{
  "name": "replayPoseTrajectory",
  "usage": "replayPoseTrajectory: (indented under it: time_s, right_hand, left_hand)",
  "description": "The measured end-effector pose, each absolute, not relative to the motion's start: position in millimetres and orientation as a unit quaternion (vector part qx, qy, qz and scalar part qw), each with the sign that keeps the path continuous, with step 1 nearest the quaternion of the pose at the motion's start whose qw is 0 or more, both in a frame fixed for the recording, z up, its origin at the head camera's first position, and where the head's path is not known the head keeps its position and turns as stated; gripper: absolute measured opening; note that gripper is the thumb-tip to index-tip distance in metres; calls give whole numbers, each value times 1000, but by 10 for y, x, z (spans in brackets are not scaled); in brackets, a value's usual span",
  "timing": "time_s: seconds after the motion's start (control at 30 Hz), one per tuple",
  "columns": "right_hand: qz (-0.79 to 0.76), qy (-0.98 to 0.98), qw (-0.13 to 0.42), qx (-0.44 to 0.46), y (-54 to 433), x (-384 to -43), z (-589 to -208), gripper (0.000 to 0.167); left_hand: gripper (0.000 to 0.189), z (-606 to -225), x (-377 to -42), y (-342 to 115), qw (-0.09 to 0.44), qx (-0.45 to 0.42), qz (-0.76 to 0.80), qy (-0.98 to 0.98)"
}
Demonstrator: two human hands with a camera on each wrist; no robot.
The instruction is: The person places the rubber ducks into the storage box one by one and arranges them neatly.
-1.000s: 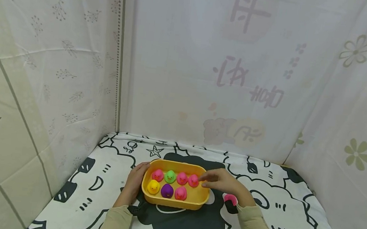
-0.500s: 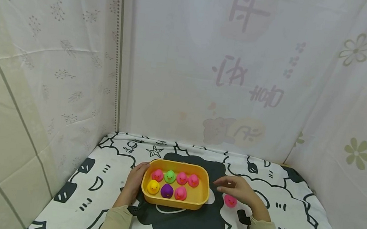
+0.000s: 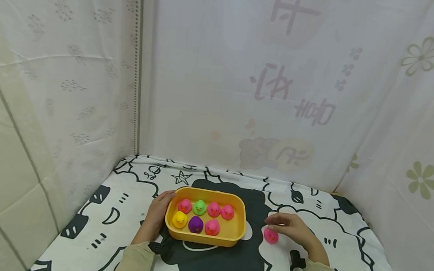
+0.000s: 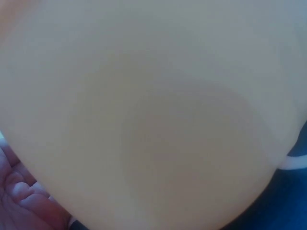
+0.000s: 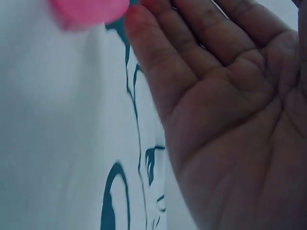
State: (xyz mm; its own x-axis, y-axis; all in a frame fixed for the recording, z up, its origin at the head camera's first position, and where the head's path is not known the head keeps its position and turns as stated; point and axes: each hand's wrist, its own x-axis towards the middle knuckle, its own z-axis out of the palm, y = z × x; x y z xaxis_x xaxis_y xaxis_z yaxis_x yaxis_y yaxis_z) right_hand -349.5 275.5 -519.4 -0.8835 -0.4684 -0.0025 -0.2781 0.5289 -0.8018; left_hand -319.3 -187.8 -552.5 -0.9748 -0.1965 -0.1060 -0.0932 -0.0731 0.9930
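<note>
In the head view a yellow tray [image 3: 204, 238] holds rubber ducks in two rows. Three pink ducks, one being the far right duck [image 3: 227, 212], share it with a green duck [image 3: 199, 207], and nearer me are a yellow duck [image 3: 179, 220], a purple duck [image 3: 195, 224] and another pink one [image 3: 212, 227]. My left hand [image 3: 157, 212] rests against the tray's left end. Right of the tray, my right hand [image 3: 292, 228] reaches over a loose pink duck [image 3: 271, 236]. Its straight fingers show in the right wrist view, beside the pink duck [image 5: 91, 10]; contact is unclear.
A black-and-white cartoon-print cloth [image 3: 228, 267] covers the surface. Pale curtains stand behind [image 3: 221, 88] and on both sides. In the left wrist view the tray wall [image 4: 158, 120] fills most of the picture.
My right hand has left the tray and moved right, to beside the loose pink duck. My left hand stays at the tray's left end.
</note>
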Motion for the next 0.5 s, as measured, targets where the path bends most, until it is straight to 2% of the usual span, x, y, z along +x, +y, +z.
replayPoseTrajectory:
  time_s: [0.3,0.5]
  right_hand:
    - [-447,867,102,-197,2894,-3491,-5202,31]
    - [-474,836,188,-202,2913,-3472,-5219,33]
  left_hand:
    - [51,-5520,-3198,-1880,30,106,-728,-677]
    - [52,-5537,-3211,-1881,26,111,-725,-679]
